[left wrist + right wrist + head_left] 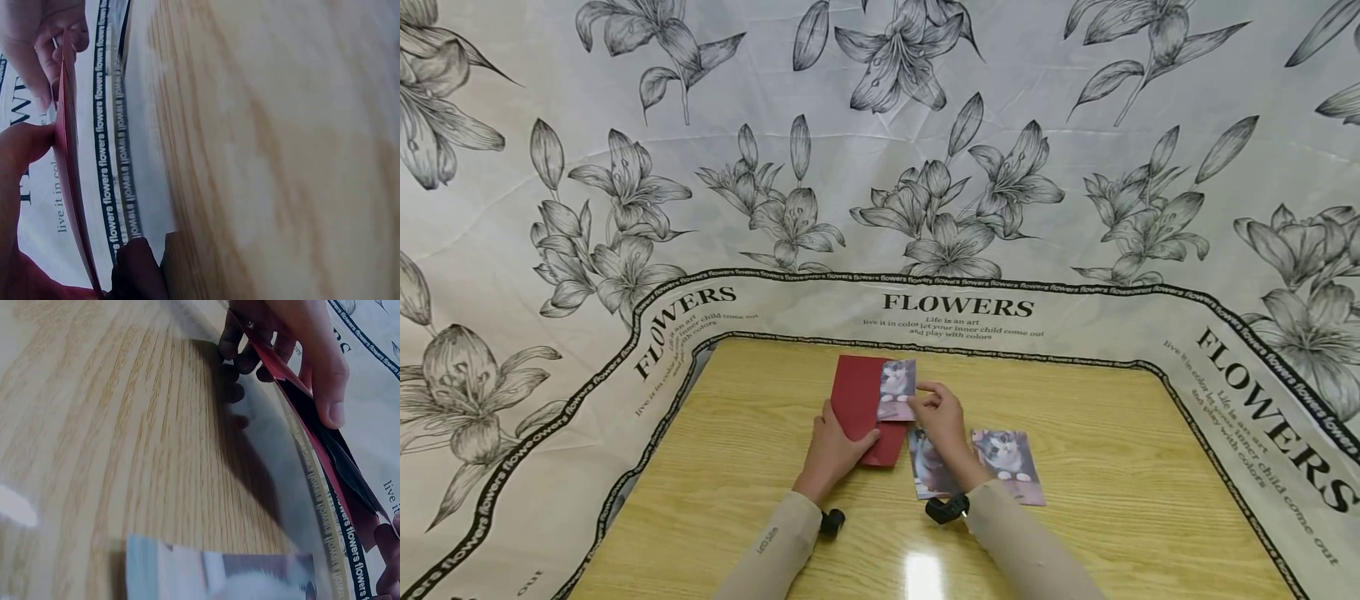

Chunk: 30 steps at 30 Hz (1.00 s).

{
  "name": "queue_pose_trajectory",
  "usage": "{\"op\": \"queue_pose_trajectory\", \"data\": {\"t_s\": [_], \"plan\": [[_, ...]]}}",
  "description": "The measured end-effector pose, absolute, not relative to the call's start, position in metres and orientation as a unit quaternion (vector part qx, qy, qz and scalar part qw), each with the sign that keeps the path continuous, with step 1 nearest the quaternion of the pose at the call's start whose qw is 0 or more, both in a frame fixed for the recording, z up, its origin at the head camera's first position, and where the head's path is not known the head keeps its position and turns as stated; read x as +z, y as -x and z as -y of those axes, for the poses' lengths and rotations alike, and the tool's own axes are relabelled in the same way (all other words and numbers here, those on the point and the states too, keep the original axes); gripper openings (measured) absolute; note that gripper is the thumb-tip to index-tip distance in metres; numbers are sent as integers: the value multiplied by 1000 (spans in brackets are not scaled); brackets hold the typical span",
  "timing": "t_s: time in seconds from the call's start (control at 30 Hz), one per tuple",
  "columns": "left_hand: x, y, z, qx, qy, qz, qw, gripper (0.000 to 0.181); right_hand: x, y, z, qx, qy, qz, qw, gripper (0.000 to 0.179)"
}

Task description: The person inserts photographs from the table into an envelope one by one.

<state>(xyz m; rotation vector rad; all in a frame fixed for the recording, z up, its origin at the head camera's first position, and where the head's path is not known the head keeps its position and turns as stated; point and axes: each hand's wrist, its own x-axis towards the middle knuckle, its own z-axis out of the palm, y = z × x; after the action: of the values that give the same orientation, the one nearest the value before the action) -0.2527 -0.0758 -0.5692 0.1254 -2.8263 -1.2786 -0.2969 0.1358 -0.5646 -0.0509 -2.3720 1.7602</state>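
Observation:
My left hand [835, 446] grips a red envelope [855, 392] by its lower part, thumb on one face and fingers behind. In the left wrist view the envelope [70, 162] appears edge-on, raised off the table. At its right side, my right hand [942, 421] pinches a cat photo [897, 383] by its right edge. The photo overlaps the envelope; how far it lies inside I cannot tell. From the right wrist view, the red sides stand apart around a dark gap, with the left thumb [331, 400] on the outer face.
Two more cat photos lie on the wooden table [745, 433]: one [927, 467] partly under the right forearm, another [1007, 458] to its right. A white cloth with printed flowers [955, 242] encloses the table's back and sides. Black wrist cameras [947, 508] sit at both cuffs.

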Motion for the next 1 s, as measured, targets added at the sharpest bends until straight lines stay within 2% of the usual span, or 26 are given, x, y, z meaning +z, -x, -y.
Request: {"op": "queue_pose_trajectory", "data": {"t_s": [0.67, 1.0], "plan": [[-570, 255, 77, -413, -37, 909, 27, 116, -559, 297, -112, 541, 2, 837, 81, 33], [-569, 255, 76, -413, -36, 909, 34, 115, -558, 297, -101, 517, -16, 851, 95, 30]]}}
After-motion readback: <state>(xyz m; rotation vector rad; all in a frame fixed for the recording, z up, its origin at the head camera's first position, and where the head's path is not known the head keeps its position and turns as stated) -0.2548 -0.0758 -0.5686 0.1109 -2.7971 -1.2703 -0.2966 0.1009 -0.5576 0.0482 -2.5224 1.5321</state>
